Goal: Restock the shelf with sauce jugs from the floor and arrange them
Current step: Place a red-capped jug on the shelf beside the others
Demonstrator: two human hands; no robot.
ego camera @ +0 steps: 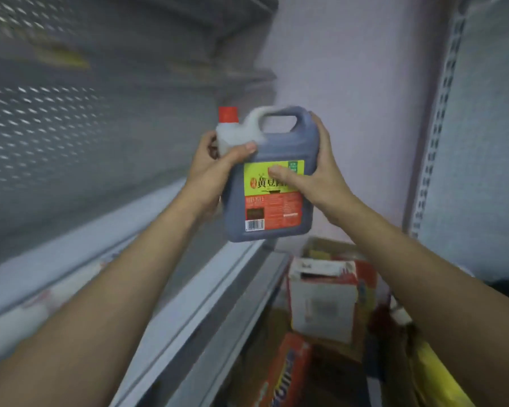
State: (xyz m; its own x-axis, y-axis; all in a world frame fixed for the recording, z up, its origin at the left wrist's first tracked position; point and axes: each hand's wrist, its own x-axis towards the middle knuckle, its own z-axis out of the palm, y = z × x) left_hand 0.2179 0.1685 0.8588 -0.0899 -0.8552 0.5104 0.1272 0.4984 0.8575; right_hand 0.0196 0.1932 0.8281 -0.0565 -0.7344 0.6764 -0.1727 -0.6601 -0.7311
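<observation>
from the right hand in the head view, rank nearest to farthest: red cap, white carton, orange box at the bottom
Measured from the right hand:
1. red cap, up-left on the sauce jug it holds
2. white carton, below on the floor
3. orange box, lowest, by the frame's bottom edge

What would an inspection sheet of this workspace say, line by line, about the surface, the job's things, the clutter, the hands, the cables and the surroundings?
Surface: grey shelf at the left, blurred; no jugs seen on the visible part.
Job's things: one sauce jug with a red cap, dark liquid, yellow and red label, held upright in the air beside the shelf.
Clutter: cardboard boxes and an orange package on the floor below.
Hands: left hand grips the jug's neck side; right hand grips the other side, thumb on the label.
Cables: nothing seen.
Surroundings: perforated shelf back panel, pale wall, slotted upright at the right.
</observation>
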